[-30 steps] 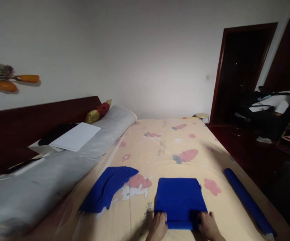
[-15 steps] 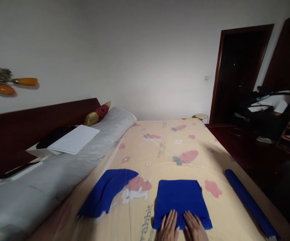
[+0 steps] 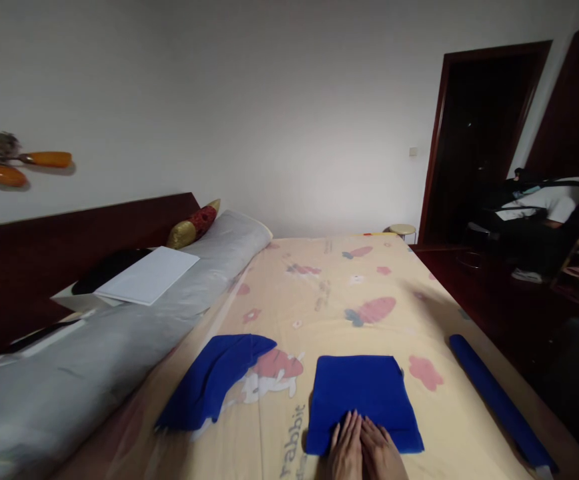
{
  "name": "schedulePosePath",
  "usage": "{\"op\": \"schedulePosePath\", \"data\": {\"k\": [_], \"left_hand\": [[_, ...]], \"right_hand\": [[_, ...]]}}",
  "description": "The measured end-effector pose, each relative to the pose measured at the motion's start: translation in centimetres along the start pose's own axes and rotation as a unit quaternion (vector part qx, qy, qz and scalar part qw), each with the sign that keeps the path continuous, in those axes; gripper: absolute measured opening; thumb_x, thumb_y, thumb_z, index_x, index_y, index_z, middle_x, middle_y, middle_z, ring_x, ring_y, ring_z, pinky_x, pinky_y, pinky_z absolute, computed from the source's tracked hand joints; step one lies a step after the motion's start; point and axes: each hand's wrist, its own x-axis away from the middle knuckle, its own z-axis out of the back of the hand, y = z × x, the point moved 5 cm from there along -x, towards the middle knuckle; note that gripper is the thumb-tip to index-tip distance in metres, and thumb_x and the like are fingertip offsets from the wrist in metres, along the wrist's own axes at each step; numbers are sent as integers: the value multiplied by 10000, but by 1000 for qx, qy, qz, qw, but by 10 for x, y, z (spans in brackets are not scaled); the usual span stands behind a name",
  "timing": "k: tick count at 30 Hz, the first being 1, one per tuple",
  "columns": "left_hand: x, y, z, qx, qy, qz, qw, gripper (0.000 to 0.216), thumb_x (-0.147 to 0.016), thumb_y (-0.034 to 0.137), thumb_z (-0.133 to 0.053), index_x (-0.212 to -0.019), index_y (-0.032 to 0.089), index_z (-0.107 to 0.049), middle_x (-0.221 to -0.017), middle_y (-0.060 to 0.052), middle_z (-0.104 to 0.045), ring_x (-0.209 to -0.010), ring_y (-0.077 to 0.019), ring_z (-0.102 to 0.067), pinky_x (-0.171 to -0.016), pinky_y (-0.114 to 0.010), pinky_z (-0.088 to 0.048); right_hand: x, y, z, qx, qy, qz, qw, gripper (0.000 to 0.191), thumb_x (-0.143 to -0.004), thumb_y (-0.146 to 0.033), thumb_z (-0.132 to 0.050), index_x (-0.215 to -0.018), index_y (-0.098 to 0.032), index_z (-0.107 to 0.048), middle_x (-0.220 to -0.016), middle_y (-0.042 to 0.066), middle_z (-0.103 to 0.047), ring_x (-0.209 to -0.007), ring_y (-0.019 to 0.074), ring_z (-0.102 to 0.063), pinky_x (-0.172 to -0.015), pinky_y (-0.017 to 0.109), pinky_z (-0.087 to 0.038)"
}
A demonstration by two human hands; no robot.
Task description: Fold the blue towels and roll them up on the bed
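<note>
A folded blue cloth (image 3: 359,393) lies square on the cream patterned bedsheet (image 3: 329,293) near the front edge. My left hand (image 3: 345,450) and my right hand (image 3: 380,453) rest side by side on its near edge, fingers stretched flat, touching each other and holding nothing. A second blue cloth (image 3: 214,380), loosely spread, lies on the sheet to the left. A rolled blue cloth (image 3: 497,400) lies along the bed's right edge.
A long grey bolster (image 3: 119,333) runs along the dark wooden headboard (image 3: 44,247), with a white board (image 3: 147,275) and a red-gold cushion (image 3: 194,223) on it. A person (image 3: 539,207) bends over by the dark doorway (image 3: 479,133) at the right. A small stool (image 3: 402,231) stands beyond the bed.
My hands went from gripping the near edge of the folded cloth at its two corners to lying flat on top of it, then drew together at the middle.
</note>
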Motion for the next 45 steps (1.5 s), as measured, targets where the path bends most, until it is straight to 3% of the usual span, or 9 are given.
{"op": "schedulePosePath", "data": {"k": [6,12,15,18,25,29,36,41,45], "left_hand": [[4,-33,19,-10,-68,20,997,586,-943,338,-353,-1457,339,-71,-1480,49,-406,-1312,-138,-469,-997,-344,-468],[28,-82,37,-88,-46,94,991,556,-935,292,-348,-1445,351,-134,-1470,29,-429,-1315,-191,-470,-1046,-445,-399],[22,-66,29,-96,-25,68,993,615,-898,175,-357,-1450,343,-143,-1462,30,-445,-1316,-187,-469,-1052,-448,-404],[11,-30,15,-63,3,-2,998,707,-842,85,-350,-1466,323,-118,-1447,58,-467,-1304,-133,-477,-1042,-346,-438],[7,15,0,-27,16,-88,996,638,-917,306,-380,-1484,231,-98,-1429,33,-483,-1259,-127,-524,-979,-273,-487],[11,-1,13,-38,-19,-116,992,613,-928,296,-372,-1485,222,-128,-1472,34,-427,-1304,-119,-474,-1013,-262,-475],[49,-66,43,-79,30,-90,992,655,-891,245,-453,-1486,216,-181,-1361,15,-575,-1212,-102,-560,-955,-178,-511],[52,-72,39,-96,-1,-93,991,681,-767,101,-438,-1428,243,-355,-1397,42,-540,-1228,-125,-553,-1002,-238,-506],[40,-73,32,-96,-49,-15,994,666,-691,52,-452,-1291,328,-535,-1322,60,-620,-1191,-171,-587,-974,-303,-524]], "right_hand": [[19,38,11,57,57,-66,995,444,-915,-452,-425,-1331,-318,-505,-1367,16,-540,-1246,230,-530,-977,390,-472],[44,85,22,99,69,-110,987,446,-910,-444,-427,-1317,-292,-525,-1395,21,-505,-1268,253,-506,-982,427,-448],[38,73,20,90,62,-135,985,433,-932,-384,-378,-1325,-268,-518,-1404,36,-488,-1285,259,-486,-995,447,-444],[24,39,8,40,16,-76,996,451,-920,-280,-385,-1363,-314,-460,-1433,9,-445,-1313,223,-452,-1009,397,-446],[16,5,-7,30,43,48,997,532,-889,-292,-478,-1410,-321,-376,-1374,1,-519,-1230,187,-536,-966,304,-489],[25,22,2,26,53,65,996,557,-906,-284,-463,-1441,-307,-308,-1389,8,-502,-1233,173,-530,-970,271,-484],[63,68,36,-26,59,61,996,559,-892,-272,-485,-1431,-314,-343,-1376,19,-523,-1233,212,-532,-984,306,-498],[66,77,27,5,95,53,994,550,-878,-289,-506,-1416,-299,-390,-1348,27,-566,-1188,227,-578,-945,321,-522],[56,72,23,59,152,11,987,397,-854,-372,-567,-1243,-294,-582,-1239,36,-659,-1111,229,-626,-908,334,-499]]}}
